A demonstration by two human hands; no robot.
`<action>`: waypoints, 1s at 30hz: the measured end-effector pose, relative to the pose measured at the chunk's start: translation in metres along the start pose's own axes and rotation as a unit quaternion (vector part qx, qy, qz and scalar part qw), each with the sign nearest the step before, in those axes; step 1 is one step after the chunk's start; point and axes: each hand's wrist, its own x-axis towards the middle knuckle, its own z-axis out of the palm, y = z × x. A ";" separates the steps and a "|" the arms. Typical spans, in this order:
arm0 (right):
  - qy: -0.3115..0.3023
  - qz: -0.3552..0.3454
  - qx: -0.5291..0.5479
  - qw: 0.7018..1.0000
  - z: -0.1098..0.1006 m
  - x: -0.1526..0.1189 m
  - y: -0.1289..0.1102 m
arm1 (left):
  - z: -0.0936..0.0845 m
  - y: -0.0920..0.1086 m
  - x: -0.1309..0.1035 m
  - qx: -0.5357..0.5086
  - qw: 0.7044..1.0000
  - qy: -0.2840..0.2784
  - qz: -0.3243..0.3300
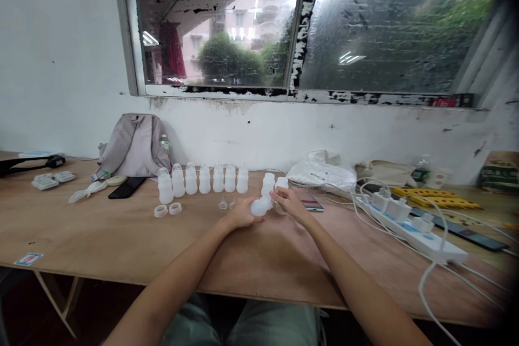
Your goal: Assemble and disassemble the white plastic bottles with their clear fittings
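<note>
My left hand [240, 214] is wrapped around a white baby bottle [258, 207], which is tilted with its base toward me. At the bottle's other end, the fingers of my right hand [291, 203] are pinched together; the small part under them is too hidden to make out. Just behind my hands stand two more white bottles [268, 182]. To the left runs a row of several capped baby bottles [205, 181]. Before that row lie two white collar rings [161, 211]. Clear silicone nipples [223, 204] sit beside my left hand.
A phone [312, 200] lies behind my right hand, near a silvery plastic bag [322, 173]. On the right are a power strip [413, 230] with loose white cables and yellow strips [438, 198]. A backpack [135, 146] and a black case [127, 187] are at left.
</note>
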 end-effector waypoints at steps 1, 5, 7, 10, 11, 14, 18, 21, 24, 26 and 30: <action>0.013 -0.013 -0.022 1.000 0.000 0.001 0.001 | 0.000 0.000 0.000 0.003 1.000 -0.001 -0.001; 0.031 -0.017 -0.042 0.998 -0.001 0.001 0.002 | -0.001 0.000 0.000 0.015 1.000 -0.002 0.000; -0.006 0.003 0.005 1.000 -0.002 0.000 0.000 | -0.002 0.000 0.000 0.010 1.000 -0.008 0.000; -0.076 -0.003 0.054 0.996 0.000 -0.003 -0.002 | -0.003 -0.001 0.000 0.000 1.000 -0.019 0.007; -0.083 -0.004 0.043 0.996 0.001 -0.003 -0.002 | -0.003 -0.001 0.000 0.004 1.000 -0.021 0.011; -0.034 0.026 -0.043 0.998 0.006 -0.004 0.001 | -0.001 -0.002 -0.001 0.048 0.999 -0.013 0.017; -0.035 0.018 -0.008 0.999 0.006 -0.004 0.001 | 0.003 -0.003 -0.002 0.085 0.996 0.003 0.009; -0.070 0.011 0.007 0.997 0.004 -0.003 -0.002 | 0.004 -0.002 -0.004 0.093 0.996 0.007 0.007; -0.039 0.028 -0.052 0.998 0.006 -0.003 -0.004 | 0.007 0.001 -0.006 0.137 0.990 0.044 0.001; -0.007 0.035 -0.094 0.995 0.009 -0.004 -0.005 | 0.009 0.003 -0.006 0.169 0.983 0.066 0.004; 0.016 -0.016 -0.184 0.983 0.011 -0.002 -0.004 | 0.012 0.000 -0.003 0.198 0.975 0.100 0.024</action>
